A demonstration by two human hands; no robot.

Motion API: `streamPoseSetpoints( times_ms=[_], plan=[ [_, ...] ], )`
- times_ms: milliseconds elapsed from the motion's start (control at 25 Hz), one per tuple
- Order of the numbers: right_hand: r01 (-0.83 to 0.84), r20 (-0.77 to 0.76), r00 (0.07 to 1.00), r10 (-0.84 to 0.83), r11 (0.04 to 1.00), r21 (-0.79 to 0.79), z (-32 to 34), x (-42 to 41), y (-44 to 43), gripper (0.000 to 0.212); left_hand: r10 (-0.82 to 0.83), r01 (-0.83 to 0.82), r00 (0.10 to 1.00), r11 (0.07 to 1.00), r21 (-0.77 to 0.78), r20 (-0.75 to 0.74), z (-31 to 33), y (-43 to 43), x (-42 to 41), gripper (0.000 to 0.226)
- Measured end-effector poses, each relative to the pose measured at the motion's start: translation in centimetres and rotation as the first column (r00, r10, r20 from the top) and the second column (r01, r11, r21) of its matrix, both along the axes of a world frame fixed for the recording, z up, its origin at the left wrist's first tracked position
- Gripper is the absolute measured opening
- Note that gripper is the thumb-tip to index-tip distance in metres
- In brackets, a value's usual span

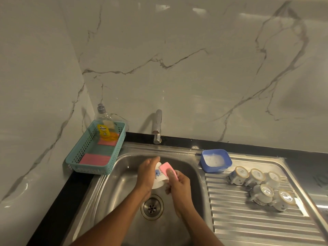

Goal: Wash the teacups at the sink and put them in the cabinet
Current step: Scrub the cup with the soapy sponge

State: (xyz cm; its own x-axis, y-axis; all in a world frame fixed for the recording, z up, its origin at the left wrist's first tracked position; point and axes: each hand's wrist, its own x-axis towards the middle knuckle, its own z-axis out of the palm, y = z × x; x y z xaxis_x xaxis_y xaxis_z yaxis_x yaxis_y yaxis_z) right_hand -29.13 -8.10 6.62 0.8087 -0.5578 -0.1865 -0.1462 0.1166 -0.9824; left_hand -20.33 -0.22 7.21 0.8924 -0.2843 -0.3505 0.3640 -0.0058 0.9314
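The left hand is curling round a white teacup with a blue flower print, holding it tilted over the basin at the centre of the frame. The right hand is gripping a pink sponge and pressing it against the cup's right flank. The two hands are meeting across the cup, so the sponge is lying on the side nearer the right hand, while the cup's long axis appears to be running from the upper to the lower part of the frame, its wide end towards the drain. The sink is lying directly under the tap, which is standing just above the hands, well placed for rinsing. To the right, five more teacups are sitting upside down in a cluster on the ribbed drainboard, with a blue tub of suds above them. At the left, on the counter, a teal basket is holding a soap bottle. No cabinet is showing.
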Motion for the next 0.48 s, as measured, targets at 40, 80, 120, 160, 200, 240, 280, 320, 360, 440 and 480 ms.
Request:
streamPoseSetpoints(
  times_ms=[40,80,120,160,200,240,280,320,360,440,480],
  plan=[
    [0.055,-0.044,0.997,-0.058,0.995,-0.079,0.1,0.5,-0.7,0.032,-0.081,0.081,0.996,0.997,-0.011,-0.022,0.1,0.2,-0.4,0.026],
    [0.093,-0.089,0.99,-0.108,0.983,-0.155,0.2,1.0,-1.5,0.034,-0.173,0.171,0.984,0.985,-0.032,-0.047,0.2,0.4,-0.9,0.027],
    [0.081,-0.143,0.983,-0.115,0.971,-0.226,0.4,1.5,-2.5,0.035,-0.256,0.253,0.964,0.966,-0.055,-0.074,0.2,0.7,-1.2,0.026],
    [0.017,-0.201,0.976,-0.08,0.955,-0.296,0.6,1.9,-3.3,0.036,-0.318,0.311,0.943,0.947,-0.082,-0.096,0.2,1.0,-1.3,0.027],
    [-0.059,-0.243,0.969,-0.033,0.93,-0.362,0.8,2.2,-3.8,0.036,-0.35,0.339,0.93,0.935,-0.107,-0.112,0.1,1.1,-1.3,0.031],
    [-0.107,-0.25,0.968,-0.002,0.9,-0.422,0.7,2.5,-4.1,0.034,-0.354,0.339,0.928,0.932,-0.126,-0.12,-0.1,1.1,-1.2,0.037],
    [-0.12,-0.232,0.973,0.008,0.872,-0.475,0.6,2.6,-4.3,0.031,-0.328,0.312,0.937,0.94,-0.136,-0.12,-0.4,1.0,-1.2,0.043],
    [-0.113,-0.205,0.979,0.003,0.841,-0.529,0.7,2.5,-4.3,0.028,-0.278,0.262,0.954,0.955,-0.136,-0.114,-0.5,0.7,-1.4,0.049],
    [-0.109,-0.174,0.985,0.009,0.813,-0.572,0.8,2.3,-4.0,0.026,-0.217,0.205,0.971,0.971,-0.122,-0.1,-0.7,0.6,-1.4,0.056],
    [-0.135,-0.117,0.99,0.076,0.735,-0.664,0.7,1.9,-3.1,0.031,-0.122,0.114,0.991,0.987,-0.115,-0.063,-0.7,0.5,-1.7,0.067],
    [-0.168,-0.124,0.986,0.114,0.684,-0.71,0.7,1.5,-2.5,0.032,-0.09,0.083,0.995,0.988,-0.133,-0.051,-0.8,0.5,-1.8,0.067]
  ],
)
